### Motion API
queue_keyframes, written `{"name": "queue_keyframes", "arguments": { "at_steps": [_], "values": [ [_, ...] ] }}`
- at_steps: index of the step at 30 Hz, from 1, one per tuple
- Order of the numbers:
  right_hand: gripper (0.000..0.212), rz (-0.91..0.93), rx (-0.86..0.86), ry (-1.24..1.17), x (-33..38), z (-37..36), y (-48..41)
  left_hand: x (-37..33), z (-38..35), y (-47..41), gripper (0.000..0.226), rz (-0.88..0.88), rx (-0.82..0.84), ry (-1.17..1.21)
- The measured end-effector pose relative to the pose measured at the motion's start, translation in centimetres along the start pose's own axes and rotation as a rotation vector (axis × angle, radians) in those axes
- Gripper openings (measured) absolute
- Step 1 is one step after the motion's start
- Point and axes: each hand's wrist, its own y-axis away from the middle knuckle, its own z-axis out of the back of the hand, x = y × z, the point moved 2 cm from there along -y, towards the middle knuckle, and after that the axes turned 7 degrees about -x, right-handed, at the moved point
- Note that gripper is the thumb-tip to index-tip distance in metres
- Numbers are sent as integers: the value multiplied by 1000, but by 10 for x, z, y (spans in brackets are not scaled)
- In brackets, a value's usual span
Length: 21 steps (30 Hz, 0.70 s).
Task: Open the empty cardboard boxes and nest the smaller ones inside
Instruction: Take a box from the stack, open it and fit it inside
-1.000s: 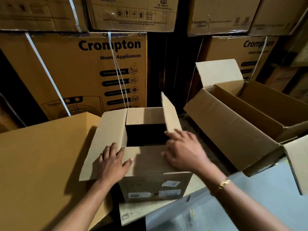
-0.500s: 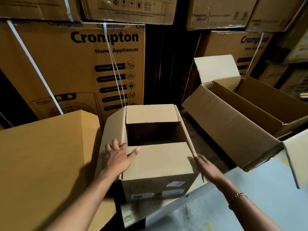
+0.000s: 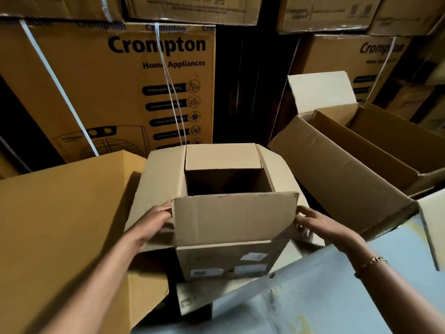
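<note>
Cardboard near flap (image 3: 234, 220): left hand (image 3: 154, 222) holds 9 o'clock edge, right hand (image 3: 322, 225) touches 3 o'clock, its grip can't tell; fold outward evenly.

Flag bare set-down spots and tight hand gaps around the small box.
Free: flat top of the brown box, left of the small box; blue-grey surface, bottom right; inside the large open box. Crowded: at the left hand, against the brown box; at the right hand, against the open box.
</note>
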Motion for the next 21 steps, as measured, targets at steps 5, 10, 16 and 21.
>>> {"name": "queue_keyframes", "arguments": {
  "at_steps": [5,10,16,21],
  "values": [
    [102,71,211,223,-3,6,8,16,2,14,138,-54,201,-670],
    [154,142,115,649,-20,-32,2,36,-40,24,154,-40,36,-987],
    [121,213,-239,657,-30,-58,7,34,-62,29,141,-82,-180,-881],
    [123,252,-240,697,-32,-55,6,32,-63,30,142,-46,-180,-877]
  ]
}}
